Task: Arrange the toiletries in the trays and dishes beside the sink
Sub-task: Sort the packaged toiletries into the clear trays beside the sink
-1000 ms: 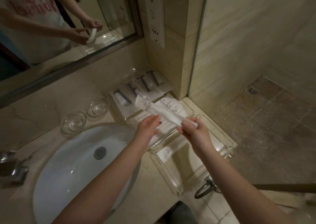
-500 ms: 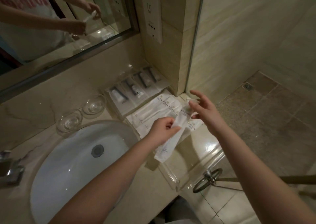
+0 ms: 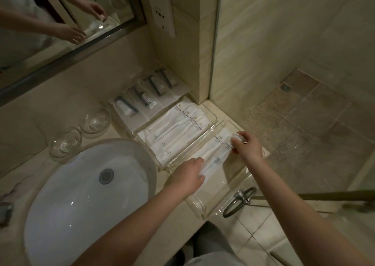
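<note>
Bathroom, dim light: beige stone counter against a tiled wall, shower floor to the right behind a glass panel.

Mirror, upper left, reflecting both hands. Power socket plate on the pillar beside it.

Sink, oval, white, set into the counter at lower left, drain plug in the middle.

Near tray, clear plastic, at the counter's right edge. Holds two long white packets side by side, running lengthwise.

Middle tray, clear plastic, just behind the near tray and touching it. Holds a row of flat white packets laid overlapping.

Far tray, propped against the back wall. Holds clear sachets with dark-capped items inside; contents too blurred to name.

Two glass dishes, round, standing beside each other between sink rim and back wall.

Left hand, palm down, fingers closed together and pressed flat on the near end of the right-hand packet in the near tray.

Right hand, fingers curled, pinching the far end of the same packet against the tray floor.

Towel ring, metal, fixed below the counter's edge under the near tray.
</note>
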Tool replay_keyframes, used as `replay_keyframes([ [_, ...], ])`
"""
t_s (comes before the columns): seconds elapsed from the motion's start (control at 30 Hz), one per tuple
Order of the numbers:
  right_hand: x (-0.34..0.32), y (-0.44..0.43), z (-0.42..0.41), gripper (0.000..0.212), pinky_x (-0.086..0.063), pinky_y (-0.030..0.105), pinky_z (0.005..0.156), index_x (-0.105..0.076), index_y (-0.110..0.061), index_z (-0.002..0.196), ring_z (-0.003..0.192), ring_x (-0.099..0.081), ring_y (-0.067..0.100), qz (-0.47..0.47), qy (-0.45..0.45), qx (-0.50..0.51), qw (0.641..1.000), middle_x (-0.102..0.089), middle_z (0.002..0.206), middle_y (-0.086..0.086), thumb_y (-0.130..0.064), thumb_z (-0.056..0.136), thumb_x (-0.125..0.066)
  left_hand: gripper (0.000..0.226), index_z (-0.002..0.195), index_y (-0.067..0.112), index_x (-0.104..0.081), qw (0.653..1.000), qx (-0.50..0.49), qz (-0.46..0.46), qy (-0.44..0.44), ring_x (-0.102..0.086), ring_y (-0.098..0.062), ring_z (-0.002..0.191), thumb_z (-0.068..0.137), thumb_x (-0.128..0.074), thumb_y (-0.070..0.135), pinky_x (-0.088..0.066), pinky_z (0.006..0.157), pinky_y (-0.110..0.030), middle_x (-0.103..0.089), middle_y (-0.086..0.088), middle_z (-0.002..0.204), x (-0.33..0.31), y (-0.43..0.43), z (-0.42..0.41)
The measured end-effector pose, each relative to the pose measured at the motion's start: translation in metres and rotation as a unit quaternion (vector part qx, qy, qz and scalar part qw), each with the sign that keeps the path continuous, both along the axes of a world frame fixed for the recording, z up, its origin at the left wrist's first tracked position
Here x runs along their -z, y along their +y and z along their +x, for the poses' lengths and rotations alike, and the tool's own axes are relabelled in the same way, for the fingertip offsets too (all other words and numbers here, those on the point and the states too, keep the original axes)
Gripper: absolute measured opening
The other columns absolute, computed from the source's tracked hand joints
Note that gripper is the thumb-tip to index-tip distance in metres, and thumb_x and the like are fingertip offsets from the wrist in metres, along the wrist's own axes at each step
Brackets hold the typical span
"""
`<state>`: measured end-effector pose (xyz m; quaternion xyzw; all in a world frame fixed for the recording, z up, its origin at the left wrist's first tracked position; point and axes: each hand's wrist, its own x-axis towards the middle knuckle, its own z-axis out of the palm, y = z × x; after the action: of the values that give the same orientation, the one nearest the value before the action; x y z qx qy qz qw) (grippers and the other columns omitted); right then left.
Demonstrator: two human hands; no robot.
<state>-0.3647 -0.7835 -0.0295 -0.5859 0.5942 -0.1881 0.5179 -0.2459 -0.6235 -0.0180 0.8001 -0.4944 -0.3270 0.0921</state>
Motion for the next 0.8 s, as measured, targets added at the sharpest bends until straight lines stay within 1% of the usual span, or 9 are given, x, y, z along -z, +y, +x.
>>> replay_keyframes([
  [0.07, 0.003, 0.009, 0.003, 0.026, -0.049, 0.036, 0.085, -0.062, -0.01, 0.109, 0.093, -0.062, 0.028, -0.036, 0.05, 0.009, 0.998, -0.064, 0.101, 0.009, -0.014, 0.083, -0.061, 0.042, 0.128, 0.016, -0.045, 0.996, 0.061, 0.0, -0.066, -0.052, -0.026, 0.107, 0.087, -0.052, 0.025, -0.047, 0.086, -0.04, -0.053, -0.007, 0.117, 0.001, 0.003, -0.003],
  [0.2, 0.004, 0.018, 0.002, 0.039, -0.041, 0.033, 0.084, -0.054, -0.009, 0.121, 0.107, -0.055, 0.029, -0.113, 0.156, -0.066, 0.979, -0.059, 0.12, 0.012, -0.021, 0.086, -0.061, 0.049, 0.135, 0.017, -0.036, 0.982, 0.133, 0.022, -0.13, -0.046, -0.028, 0.111, 0.089, -0.049, 0.027, -0.042, 0.088, -0.039, -0.047, -0.008, 0.122, 0.003, 0.004, -0.009],
  [0.33, 0.005, 0.022, -0.005, 0.04, -0.043, 0.04, 0.082, -0.051, -0.009, 0.123, 0.112, -0.047, 0.034, -0.252, 0.304, -0.202, 0.896, -0.055, 0.123, 0.013, -0.03, 0.088, -0.057, 0.058, 0.144, 0.018, -0.022, 0.968, 0.163, 0.031, -0.19, -0.041, -0.03, 0.116, 0.092, -0.047, 0.026, -0.039, 0.09, -0.04, -0.041, -0.011, 0.128, 0.006, 0.004, -0.012],
  [0.47, 0.006, 0.031, -0.018, 0.04, -0.047, 0.05, 0.091, -0.06, -0.005, 0.119, 0.116, -0.055, 0.041, -0.381, 0.261, -0.279, 0.842, -0.06, 0.125, 0.019, -0.018, 0.082, -0.067, 0.058, 0.146, 0.02, -0.019, 0.964, 0.163, 0.022, -0.209, -0.039, -0.03, 0.119, 0.094, -0.044, 0.023, -0.036, 0.094, -0.041, -0.038, -0.012, 0.132, 0.008, 0.007, -0.01],
  [0.5, 0.009, 0.033, -0.021, 0.04, -0.046, 0.052, 0.094, -0.06, -0.004, 0.12, 0.118, -0.056, 0.041, -0.386, 0.25, -0.303, 0.834, -0.06, 0.127, 0.02, -0.018, 0.083, -0.065, 0.058, 0.146, 0.02, -0.019, 0.963, 0.165, 0.02, -0.212, -0.039, -0.03, 0.118, 0.093, -0.045, 0.022, -0.036, 0.094, -0.041, -0.038, -0.012, 0.131, 0.008, 0.008, -0.009],
  [0.57, 0.011, 0.037, -0.024, 0.047, -0.04, 0.051, 0.103, -0.054, -0.003, 0.129, 0.128, -0.048, 0.039, -0.344, 0.256, -0.354, 0.831, -0.053, 0.137, 0.019, -0.027, 0.09, -0.042, 0.06, 0.145, 0.02, -0.019, 0.959, 0.17, 0.021, -0.224, -0.041, -0.031, 0.116, 0.092, -0.046, 0.018, -0.038, 0.092, -0.042, -0.04, -0.012, 0.13, 0.01, 0.009, -0.009],
  [0.63, 0.018, 0.035, -0.026, 0.057, -0.027, 0.048, 0.114, -0.038, -0.007, 0.142, 0.142, -0.027, 0.032, -0.284, 0.278, -0.399, 0.826, -0.034, 0.151, 0.013, -0.034, 0.094, -0.022, 0.064, 0.146, 0.02, -0.017, 0.957, 0.173, 0.03, -0.231, -0.041, -0.032, 0.116, 0.09, -0.048, 0.015, -0.038, 0.092, -0.042, -0.04, -0.013, 0.131, 0.013, 0.01, -0.009],
  [0.7, 0.027, 0.032, -0.024, 0.052, -0.02, 0.046, 0.118, -0.025, -0.01, 0.148, 0.147, -0.011, 0.028, -0.264, 0.282, -0.416, 0.823, -0.019, 0.157, 0.01, -0.028, 0.099, -0.03, 0.065, 0.146, 0.02, -0.016, 0.957, 0.169, 0.036, -0.235, -0.041, -0.032, 0.117, 0.09, -0.049, 0.014, -0.037, 0.092, -0.042, -0.039, -0.013, 0.131, 0.015, 0.01, -0.009],
  [0.8, 0.028, 0.03, -0.019, 0.052, -0.019, 0.044, 0.119, -0.022, -0.009, 0.148, 0.147, -0.01, 0.028, -0.266, 0.269, -0.401, 0.834, -0.017, 0.157, 0.011, -0.022, 0.099, -0.038, 0.064, 0.146, 0.02, -0.017, 0.959, 0.153, 0.034, -0.237, -0.042, -0.032, 0.116, 0.09, -0.048, 0.015, -0.037, 0.092, -0.041, -0.041, -0.012, 0.129, 0.016, 0.011, -0.009],
])
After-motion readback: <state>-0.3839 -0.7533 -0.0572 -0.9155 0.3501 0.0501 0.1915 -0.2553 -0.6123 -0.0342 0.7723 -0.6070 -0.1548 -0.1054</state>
